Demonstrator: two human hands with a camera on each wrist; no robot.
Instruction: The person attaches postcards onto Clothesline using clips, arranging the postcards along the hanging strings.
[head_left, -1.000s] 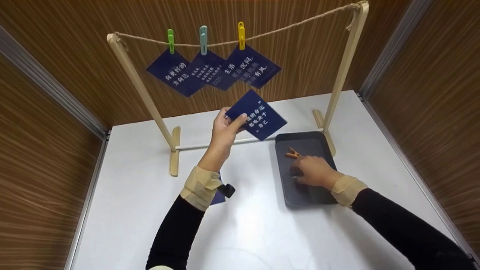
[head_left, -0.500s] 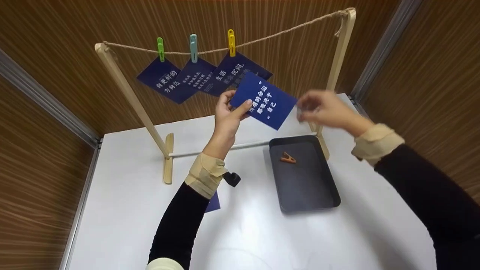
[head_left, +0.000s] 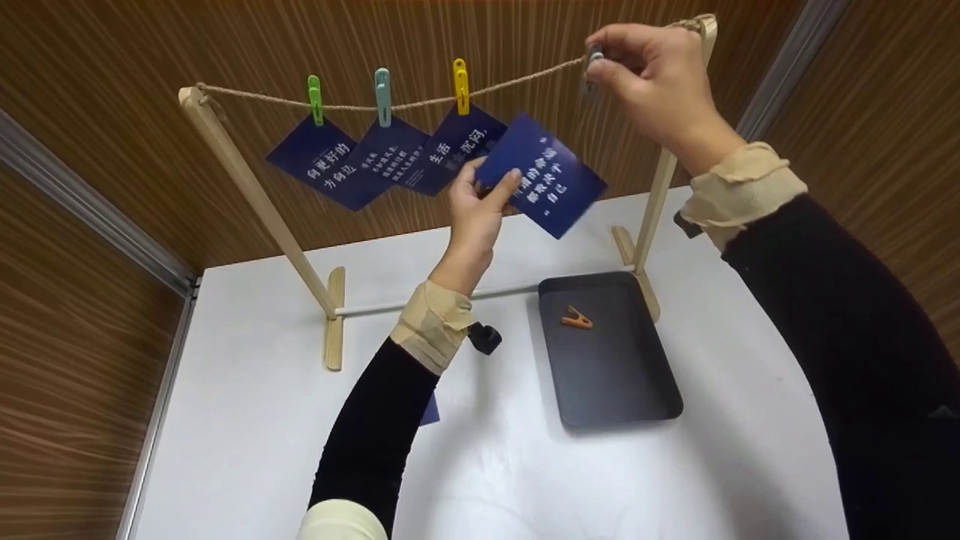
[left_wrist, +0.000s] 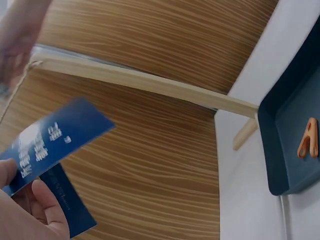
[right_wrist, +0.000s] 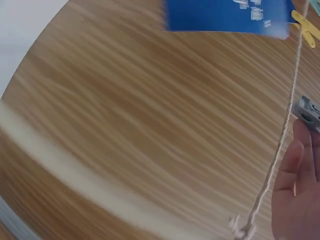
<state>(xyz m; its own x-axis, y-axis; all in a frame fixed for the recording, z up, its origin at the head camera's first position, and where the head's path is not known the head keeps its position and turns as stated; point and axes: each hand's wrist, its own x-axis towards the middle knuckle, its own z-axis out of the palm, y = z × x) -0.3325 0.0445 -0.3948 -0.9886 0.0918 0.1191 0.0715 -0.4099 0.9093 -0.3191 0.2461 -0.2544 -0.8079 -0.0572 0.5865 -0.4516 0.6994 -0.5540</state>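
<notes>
My left hand [head_left: 474,225] pinches a dark blue card [head_left: 559,187] with white writing between thumb and fingers, below the rope and in front of the yellow-pegged card. Up at the rope [head_left: 536,75], near the right post, my right hand [head_left: 667,86] grips a grey clothespin [right_wrist: 307,112] by its end. In the right wrist view the clothespin's tip is at the rope; whether it bites the rope I cannot tell. Further left, three blue cards hang overlapping from a green clothespin [head_left: 315,101], a light blue clothespin [head_left: 383,97] and a yellow clothespin [head_left: 461,88].
A wooden frame [head_left: 259,202] carries the rope above a white table [head_left: 247,420]. Near its right foot stands a dark grey tray [head_left: 622,416] with an orange clothespin [head_left: 577,319] inside. Another blue card [head_left: 430,411] lies partly hidden under the left forearm. Wood-patterned walls surround the table.
My right hand has left the tray and risen to the rope with the grey clothespin. The left hand has lifted its card up and to the right. The orange clothespin stays in the tray.
</notes>
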